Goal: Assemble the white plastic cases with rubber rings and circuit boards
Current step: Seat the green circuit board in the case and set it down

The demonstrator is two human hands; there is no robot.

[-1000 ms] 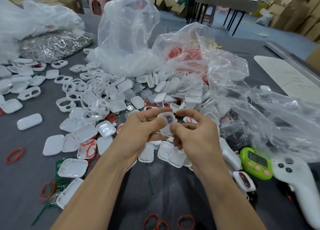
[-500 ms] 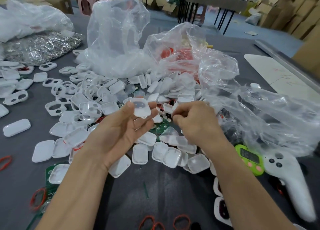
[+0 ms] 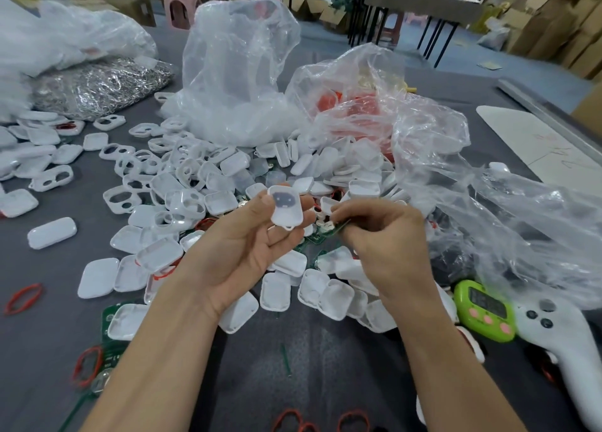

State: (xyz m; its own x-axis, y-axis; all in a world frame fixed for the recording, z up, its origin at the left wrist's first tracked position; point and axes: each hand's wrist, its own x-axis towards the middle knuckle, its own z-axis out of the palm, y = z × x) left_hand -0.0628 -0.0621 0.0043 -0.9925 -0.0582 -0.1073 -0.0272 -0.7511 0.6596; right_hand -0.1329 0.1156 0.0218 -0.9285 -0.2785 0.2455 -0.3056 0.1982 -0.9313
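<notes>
Right now my left hand point(image 3: 241, 252) lies palm up and holds one white case point(image 3: 286, 208) at the fingertips: my thumb clamps its left edge and my fingers support it from beneath. Its hollow side faces me, with a dark patch showing in the upper half. My right hand point(image 3: 387, 239), just beside it, is curled with thumb and forefinger pinching the edge of a green circuit board point(image 3: 340, 231) low over the pile of cases point(image 3: 195, 197). I cannot tell whether the board is fully clear of the heap.

I see three risks. My hold on the board is only a fingertip pinch on a thin edge, so it could twist or slip back among the loose shells as I bring it across. The case sits far out on my fingers, so pushing the board in hard could tip it off my hand. A board seated crooked or the wrong way round would probably stop the case closing.

A second ago both hands were closed together around the case. Half a second ago my right hand had left it and was reaching into the pile. The case has stayed in my left hand, and the board is newly between my right fingertips. Red rubber rings point(image 3: 24, 298) lie well apart on the grey table point(image 3: 325, 366).
</notes>
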